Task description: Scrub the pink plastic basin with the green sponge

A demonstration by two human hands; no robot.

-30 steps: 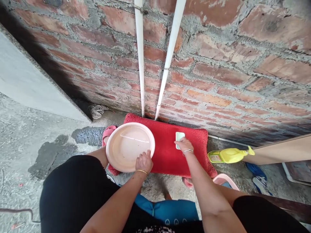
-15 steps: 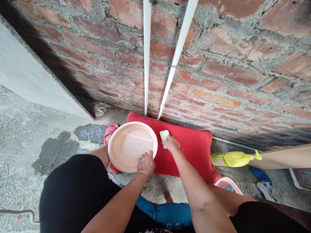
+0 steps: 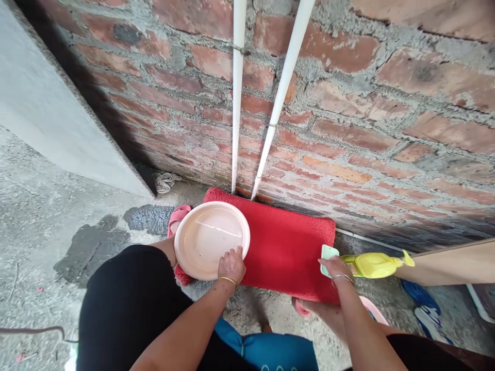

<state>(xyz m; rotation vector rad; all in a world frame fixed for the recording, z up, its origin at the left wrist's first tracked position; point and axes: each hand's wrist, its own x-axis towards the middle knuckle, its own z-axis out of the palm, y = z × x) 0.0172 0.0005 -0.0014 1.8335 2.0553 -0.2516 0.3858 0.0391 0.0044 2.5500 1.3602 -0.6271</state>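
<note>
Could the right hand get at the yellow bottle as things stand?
Probably yes: the right hand appears close beside the yellow bottle, with nothing visible blocking the way. It holds a pale green block, though, so it would likely have to let go of that first.

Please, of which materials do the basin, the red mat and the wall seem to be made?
Basin: probably plastic, smooth and slightly glossy, judging by its even pale pink colour and rounded rim.
Red mat: likely a textile, matt, with a fuzzy-looking edge; the exact fibre cannot be told.
Wall: rough, unplastered brick, with uneven grey mortar between reddish blocks.
</note>
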